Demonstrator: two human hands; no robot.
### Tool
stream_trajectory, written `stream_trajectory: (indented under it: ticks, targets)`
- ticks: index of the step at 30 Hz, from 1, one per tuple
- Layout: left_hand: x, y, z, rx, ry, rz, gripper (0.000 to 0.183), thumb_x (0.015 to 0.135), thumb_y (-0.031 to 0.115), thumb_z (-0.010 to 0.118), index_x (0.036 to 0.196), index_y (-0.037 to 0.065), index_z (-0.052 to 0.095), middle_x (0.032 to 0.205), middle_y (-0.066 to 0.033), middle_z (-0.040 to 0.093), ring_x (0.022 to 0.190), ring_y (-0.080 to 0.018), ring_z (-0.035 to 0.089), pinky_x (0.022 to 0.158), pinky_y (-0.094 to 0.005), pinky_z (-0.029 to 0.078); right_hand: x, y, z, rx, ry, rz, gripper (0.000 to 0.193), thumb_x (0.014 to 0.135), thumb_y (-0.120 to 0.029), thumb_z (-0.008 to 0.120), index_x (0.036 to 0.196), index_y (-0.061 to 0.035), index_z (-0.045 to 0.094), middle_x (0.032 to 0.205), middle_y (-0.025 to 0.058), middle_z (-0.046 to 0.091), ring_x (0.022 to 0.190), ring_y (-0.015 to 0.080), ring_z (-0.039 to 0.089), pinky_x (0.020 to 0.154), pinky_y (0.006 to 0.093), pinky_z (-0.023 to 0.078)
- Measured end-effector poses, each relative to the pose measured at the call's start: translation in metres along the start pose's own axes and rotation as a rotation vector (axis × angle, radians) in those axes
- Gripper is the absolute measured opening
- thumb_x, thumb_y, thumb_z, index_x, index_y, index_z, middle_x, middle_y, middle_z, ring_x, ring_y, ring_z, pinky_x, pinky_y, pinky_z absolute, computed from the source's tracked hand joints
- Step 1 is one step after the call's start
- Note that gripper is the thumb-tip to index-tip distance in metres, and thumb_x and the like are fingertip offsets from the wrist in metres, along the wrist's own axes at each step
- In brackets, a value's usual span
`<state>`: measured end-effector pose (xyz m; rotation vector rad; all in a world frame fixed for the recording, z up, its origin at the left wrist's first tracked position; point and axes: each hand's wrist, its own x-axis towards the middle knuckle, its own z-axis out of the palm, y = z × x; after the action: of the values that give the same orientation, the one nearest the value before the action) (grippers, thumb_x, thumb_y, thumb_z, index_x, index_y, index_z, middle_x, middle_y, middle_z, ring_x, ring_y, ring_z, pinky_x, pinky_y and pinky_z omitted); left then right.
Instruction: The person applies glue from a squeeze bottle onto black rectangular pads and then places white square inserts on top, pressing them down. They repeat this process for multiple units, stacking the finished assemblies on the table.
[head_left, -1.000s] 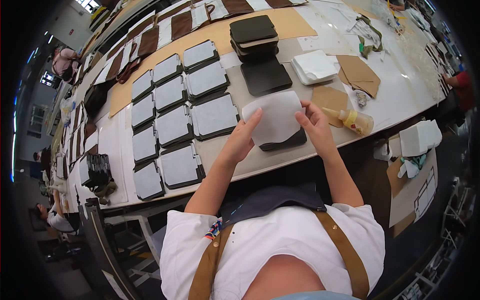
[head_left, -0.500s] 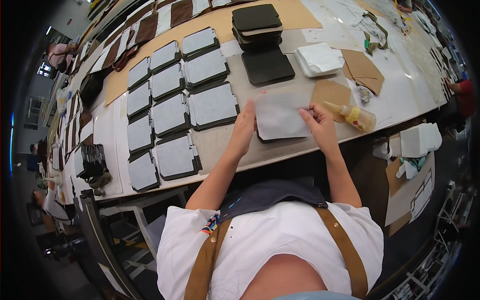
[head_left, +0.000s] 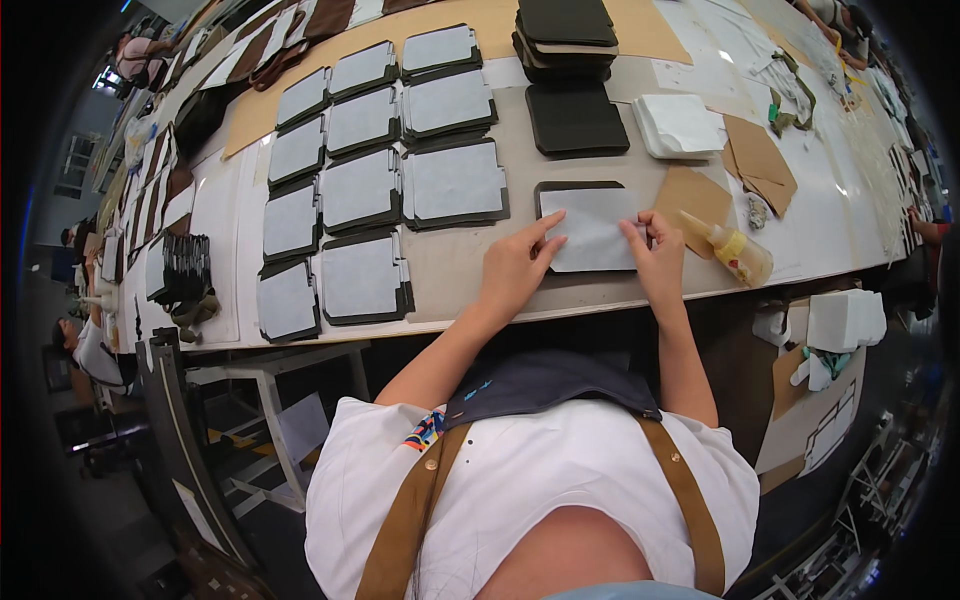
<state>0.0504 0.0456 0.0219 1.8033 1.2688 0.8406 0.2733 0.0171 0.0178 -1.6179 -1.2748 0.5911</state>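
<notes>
A thin white sheet (head_left: 592,232) lies over a dark rectangular panel (head_left: 575,186), whose dark border shows above and left of it. My left hand (head_left: 518,265) has its index finger and thumb spread, their tips at the sheet's left side. At the opposite edge, my right hand (head_left: 658,258) pinches the sheet, thumb on top. Just beyond lies a low stack of dark panels (head_left: 577,120), with a taller dark stack (head_left: 567,25) behind it. A pile of white sheets (head_left: 678,128) sits to the far right of the panel.
Left of my hands, dark panels topped with white sheets (head_left: 455,182) lie in rows. A yellowish nozzle bottle (head_left: 742,258) rests by brown card (head_left: 697,198) on the right. More brown card (head_left: 758,165) and a green strap (head_left: 795,105) lie farther off. Other people stand around the table.
The white sheet, held up between both hands before, has come down flat onto the dark panel. My left fingers have spread at its left side. The view has shifted slightly.
</notes>
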Motion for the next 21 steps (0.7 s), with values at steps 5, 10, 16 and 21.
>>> stream_trajectory:
  ticks: [5,10,16,21]
  targets:
    - [0.007,-0.010,0.001,0.009,0.049,-0.028,0.035,0.091,0.028,0.074,0.123,0.014,0.074,0.069,-0.0104,0.062,0.060,-0.0235,0.057,0.060,-0.0356,0.047,0.005,0.002,0.005,-0.148,0.001,-0.018,0.021,0.088,-0.021,0.077,0.090,-0.0032,0.067,0.065,0.0016,0.055,0.062,0.0152,0.044,0.078,0.0310,0.034]
    - [0.009,-0.012,-0.001,0.017,0.056,-0.035,0.037,0.091,0.030,0.075,0.122,0.010,0.073,0.070,-0.0109,0.064,0.062,-0.0241,0.059,0.061,-0.0361,0.047,0.007,0.004,0.008,-0.176,-0.009,-0.028,0.020,0.088,-0.021,0.077,0.091,-0.0038,0.067,0.068,0.0019,0.058,0.062,0.0162,0.045,0.084,0.0318,0.033]
    - [0.009,-0.017,0.001,0.013,0.071,-0.022,0.039,0.090,0.030,0.075,0.122,0.008,0.073,0.070,-0.0112,0.064,0.062,-0.0244,0.060,0.061,-0.0364,0.047,0.008,0.004,0.007,-0.197,-0.026,-0.029,0.020,0.087,-0.021,0.077,0.091,-0.0038,0.067,0.069,0.0023,0.059,0.063,0.0164,0.047,0.083,0.0319,0.034]
    - [0.010,-0.018,0.002,0.021,0.070,-0.016,0.039,0.090,0.030,0.075,0.122,0.008,0.073,0.070,-0.0109,0.064,0.062,-0.0246,0.059,0.060,-0.0367,0.047,0.009,0.005,0.007,-0.217,-0.020,-0.041,0.019,0.087,-0.021,0.077,0.091,-0.0039,0.068,0.070,0.0026,0.061,0.063,0.0172,0.048,0.083,0.0323,0.034]
